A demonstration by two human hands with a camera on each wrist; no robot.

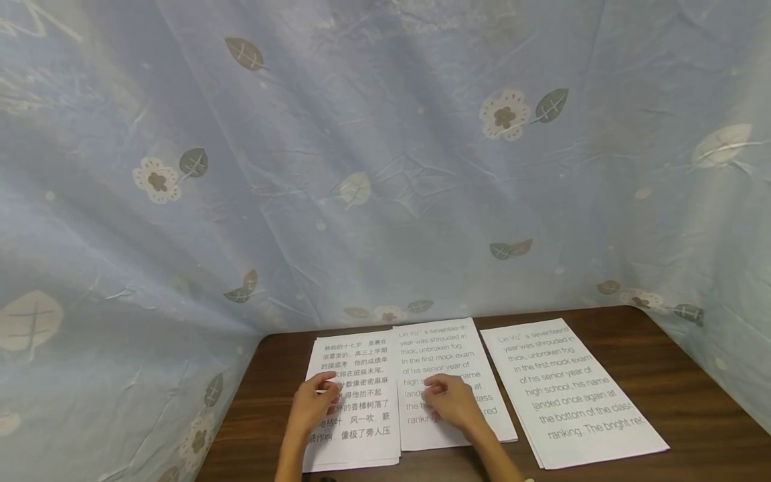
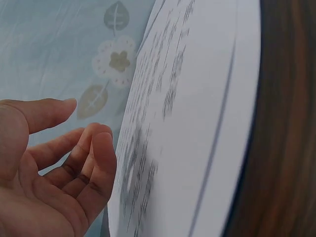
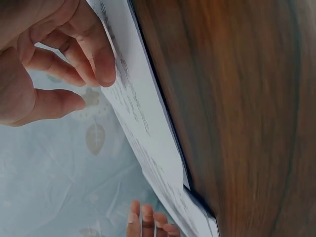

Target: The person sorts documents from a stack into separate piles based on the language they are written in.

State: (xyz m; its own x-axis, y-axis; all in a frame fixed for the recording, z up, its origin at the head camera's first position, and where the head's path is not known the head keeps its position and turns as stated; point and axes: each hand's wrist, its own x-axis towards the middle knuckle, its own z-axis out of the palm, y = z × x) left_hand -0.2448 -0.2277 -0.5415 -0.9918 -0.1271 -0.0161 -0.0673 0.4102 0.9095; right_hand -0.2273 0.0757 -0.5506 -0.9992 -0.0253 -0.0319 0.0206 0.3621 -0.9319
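Observation:
My left hand (image 1: 313, 403) is over the left paper stack (image 1: 364, 454), whose top sheet carries Chinese characters. Its fingers bend loosely and hold nothing; in the left wrist view a gap separates thumb and fingers. Over the middle paper stack (image 1: 436, 436), printed in English, is my right hand (image 1: 452, 402). Thumb and fingers stand apart there too in the right wrist view, with nothing between them. Whether the fingertips touch the paper cannot be told. Both hands cover some of the printed lines.
A third paper stack (image 1: 578, 402) with English text lies at the right, slightly turned. All of the stacks rest on a dark wooden table (image 1: 247, 402). A pale blue curtain (image 1: 385, 167) with leaf and flower prints hangs behind the table and along its sides.

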